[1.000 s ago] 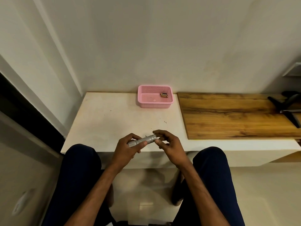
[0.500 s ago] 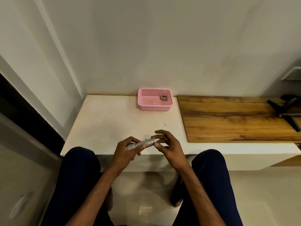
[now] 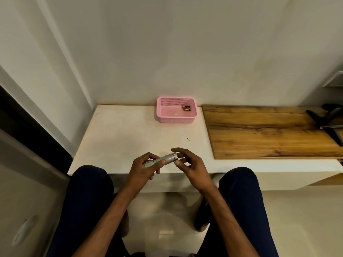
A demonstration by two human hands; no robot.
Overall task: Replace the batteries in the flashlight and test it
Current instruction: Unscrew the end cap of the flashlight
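A slim silver metal flashlight (image 3: 163, 160) is held well in front of the pink perforated plastic basket (image 3: 176, 120), above the near edge of the white ledge (image 3: 120, 138) on which that basket stands against the wall. Its barrel is gripped by the left hand (image 3: 143, 169), whose fingers are curled round it. Its wider, ringed end is pinched between the forefinger and thumb of the right hand (image 3: 191, 166). Compared with a second ago, the flashlight has hardly been shifted relative to the basket. What has been altered is the right hand's fingering: it was closed on the end, then splayed, and is now re-set with the forefinger arched over the ring and the thumb beneath. This is judged to be a regrip between turns, so the end is probably being unscrewed. No gap can be seen at the joint, and the flashlight is taken to be unopened. Small copper-and-dark batteries (image 3: 186, 108) lie together in the basket's far right corner, untouched; whether they are the fresh ones cannot be told. To the right of the basket a wooden board (image 3: 259, 130) is laid, with a dark legged stand (image 3: 326, 117) at its far end. No brand, label or writing can be read on the flashlight, the batteries or the basket.
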